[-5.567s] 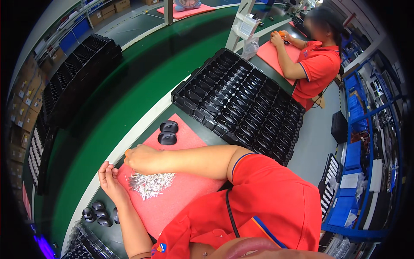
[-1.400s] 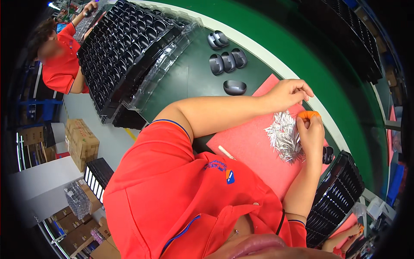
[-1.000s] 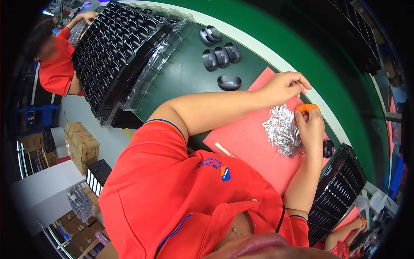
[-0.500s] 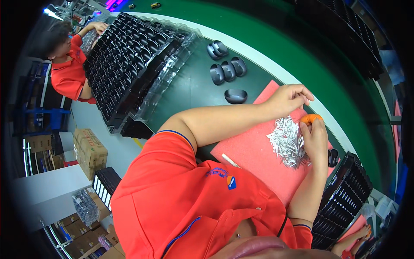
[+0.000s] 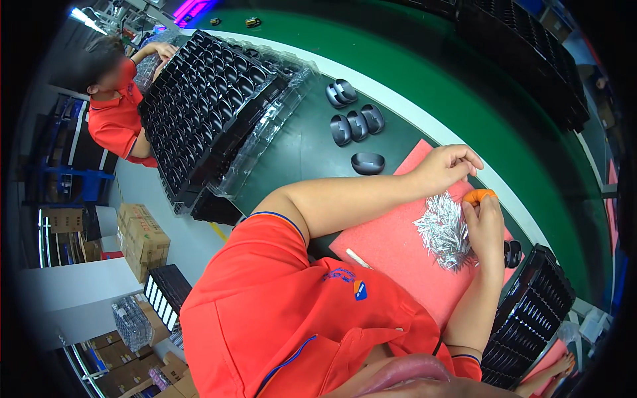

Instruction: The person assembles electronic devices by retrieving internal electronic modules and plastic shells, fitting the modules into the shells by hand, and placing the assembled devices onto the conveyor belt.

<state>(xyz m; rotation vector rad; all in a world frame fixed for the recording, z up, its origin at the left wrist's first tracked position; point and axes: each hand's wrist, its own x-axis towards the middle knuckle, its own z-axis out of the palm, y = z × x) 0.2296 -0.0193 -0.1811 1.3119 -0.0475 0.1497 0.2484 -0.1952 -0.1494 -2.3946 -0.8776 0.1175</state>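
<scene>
From here I judge fine fingerwork, next wanting steadiness: right hand (image 5: 487,229) curled at 3 o'clock of the silver pile (image 5: 442,232), left hand (image 5: 443,167) half-curled at 12 o'clock, closure and hold untellable.

Slivers (image 5: 446,233) piled on mat (image 5: 393,249), casings (image 5: 367,163) to its left, tray (image 5: 202,106) further left

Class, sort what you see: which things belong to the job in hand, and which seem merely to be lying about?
Likely in the job:
silvery slivers, piled beside the right hand
orange cover on one of its fingers
pink mat beneath the pile
dark rounded shells, perhaps

Likely just lying about:
white stick on the mat
cardboard box at left
</scene>
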